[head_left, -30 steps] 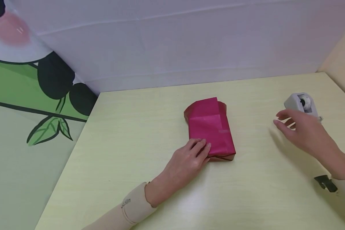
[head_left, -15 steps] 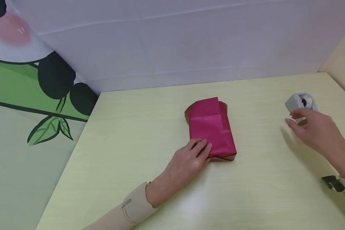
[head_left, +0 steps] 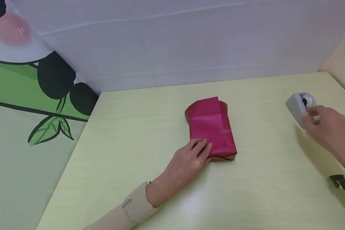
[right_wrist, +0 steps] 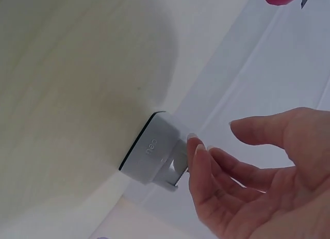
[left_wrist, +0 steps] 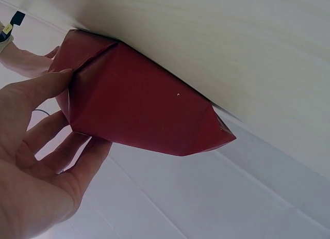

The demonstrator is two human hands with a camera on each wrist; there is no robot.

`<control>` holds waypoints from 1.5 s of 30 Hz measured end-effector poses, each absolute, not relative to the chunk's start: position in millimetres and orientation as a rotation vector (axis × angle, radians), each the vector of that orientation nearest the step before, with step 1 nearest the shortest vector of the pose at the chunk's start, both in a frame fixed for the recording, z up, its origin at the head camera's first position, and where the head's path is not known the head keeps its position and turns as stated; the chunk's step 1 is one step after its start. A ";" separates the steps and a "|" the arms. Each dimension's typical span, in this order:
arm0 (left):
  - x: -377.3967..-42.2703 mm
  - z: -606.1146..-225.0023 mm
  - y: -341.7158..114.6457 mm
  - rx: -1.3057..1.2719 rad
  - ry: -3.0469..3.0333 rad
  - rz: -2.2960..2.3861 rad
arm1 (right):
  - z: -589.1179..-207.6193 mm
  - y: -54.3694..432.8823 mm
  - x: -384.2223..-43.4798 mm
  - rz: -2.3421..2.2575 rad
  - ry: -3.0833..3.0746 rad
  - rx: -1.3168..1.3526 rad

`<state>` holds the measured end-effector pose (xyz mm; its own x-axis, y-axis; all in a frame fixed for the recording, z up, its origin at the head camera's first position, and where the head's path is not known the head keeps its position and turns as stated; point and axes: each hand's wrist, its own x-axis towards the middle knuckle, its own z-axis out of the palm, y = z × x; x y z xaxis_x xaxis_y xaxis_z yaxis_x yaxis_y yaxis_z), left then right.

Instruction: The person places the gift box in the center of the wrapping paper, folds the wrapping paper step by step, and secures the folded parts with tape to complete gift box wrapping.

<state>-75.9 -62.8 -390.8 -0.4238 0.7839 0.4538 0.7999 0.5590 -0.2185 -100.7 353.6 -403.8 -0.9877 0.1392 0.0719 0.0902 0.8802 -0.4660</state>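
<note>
On the table lies a package (head_left: 208, 127) wrapped in magenta paper, its far end flaring wider than its body. My left hand (head_left: 187, 166) grips the near left corner. In the left wrist view, the thumb presses the end of the package (left_wrist: 139, 99) and the fingers lie across its top. A light grey tape dispenser (head_left: 295, 107) with a roll in it stands at the right. Beside its near end is my right hand (head_left: 332, 129), fingers loosely bent. The right wrist view shows the thumb apart from the fingers, close to the dispenser (right_wrist: 149, 148); contact is unclear.
The pale wooden table (head_left: 126, 134) meets a white cloth backdrop (head_left: 172, 48) at its far edge. A panel with a painted cartoon (head_left: 51, 80) stands at the left. A beige wall (head_left: 343, 60) rises on the right.
My right hand has moved right along the dispenser, showing more of its body. The left hand and package have stayed in place.
</note>
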 end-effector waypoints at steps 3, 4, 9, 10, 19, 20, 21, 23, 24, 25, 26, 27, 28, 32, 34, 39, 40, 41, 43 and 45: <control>-75.9 -390.2 -62.5 -1.270 -2.283 -0.038 | -402.7 356.7 -100.9 0.734 -2.944 -0.226; -76.1 -390.4 -62.3 -1.271 -2.280 -0.035 | -402.4 357.6 -100.8 0.734 -2.944 -0.243; -77.5 -390.6 -61.1 -1.274 -2.267 -0.035 | -403.1 360.3 -100.8 0.746 -2.918 -0.314; -77.8 -390.7 -60.8 -1.275 -2.266 -0.034 | -403.4 360.2 -100.8 0.743 -2.911 -0.325; -78.2 -388.8 -59.2 -1.274 -2.269 -0.039 | -405.0 366.6 -102.8 0.720 -2.886 -0.320; -78.2 -388.5 -59.1 -1.273 -2.269 -0.039 | -405.0 368.5 -103.2 0.723 -2.890 -0.312; -78.3 -388.6 -59.0 -1.274 -2.268 -0.038 | -405.0 370.5 -103.7 0.723 -2.894 -0.302; -79.0 -389.5 -58.7 -1.274 -2.266 -0.035 | -405.2 374.6 -105.3 0.713 -2.903 -0.285; -79.1 -389.5 -58.6 -1.274 -2.266 -0.033 | -405.3 376.5 -106.0 0.713 -2.907 -0.278; -79.3 -389.8 -58.5 -1.275 -2.268 -0.031 | -405.5 378.4 -106.7 0.717 -2.909 -0.271; -79.3 -389.8 -58.3 -1.275 -2.270 -0.030 | -406.2 380.0 -107.6 0.725 -2.904 -0.264; -79.4 -389.7 -58.2 -1.276 -2.273 -0.029 | -406.9 381.6 -108.2 0.731 -2.898 -0.265; -79.2 -389.2 -58.0 -1.277 -2.276 -0.029 | -407.6 383.0 -108.6 0.745 -2.892 -0.268; -78.6 -387.6 -57.3 -1.277 -2.286 -0.031 | -408.6 386.5 -108.3 0.842 -2.883 -0.317; -78.6 -387.9 -57.1 -1.275 -2.283 -0.028 | -408.4 387.6 -107.9 0.881 -2.893 -0.355; -78.5 -389.4 -57.5 -1.269 -2.270 -0.030 | -411.0 392.5 -109.2 0.925 -2.900 -0.378; -78.4 -389.5 -57.6 -1.268 -2.269 -0.031 | -411.7 393.7 -109.5 0.939 -2.901 -0.382; -78.2 -389.3 -57.8 -1.268 -2.270 -0.035 | -412.5 394.8 -109.8 0.955 -2.902 -0.385; -77.7 -388.7 -58.0 -1.267 -2.272 -0.039 | -413.6 396.5 -110.7 1.004 -2.900 -0.399; -77.6 -388.7 -58.3 -1.266 -2.273 -0.038 | -413.4 397.7 -111.6 1.048 -2.899 -0.419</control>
